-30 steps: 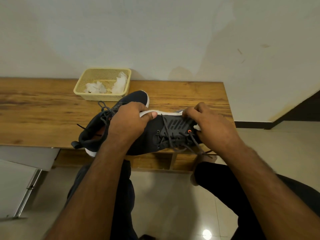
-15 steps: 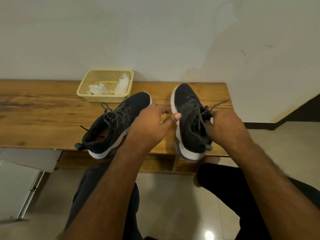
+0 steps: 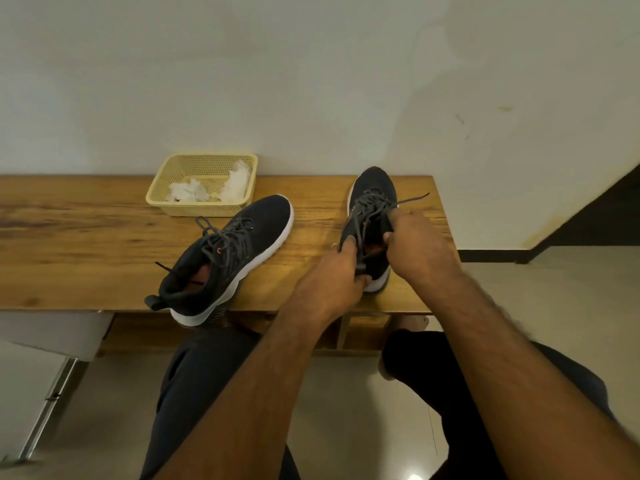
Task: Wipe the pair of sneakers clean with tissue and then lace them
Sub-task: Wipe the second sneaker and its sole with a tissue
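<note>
Held by both hands: dark knit sneaker with white sole [image 3: 372, 202].
Left hand [image 3: 334, 275] and right hand [image 3: 417, 245] gripped its collar; matching sneaker [image 3: 239, 244] lay left of them.

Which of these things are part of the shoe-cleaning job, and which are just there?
Part of the job:
right-side sneaker, gripped by left hand and right hand
left-side sneaker
crumpled tissue

Just there:
yellow basket
wooden bench
</note>
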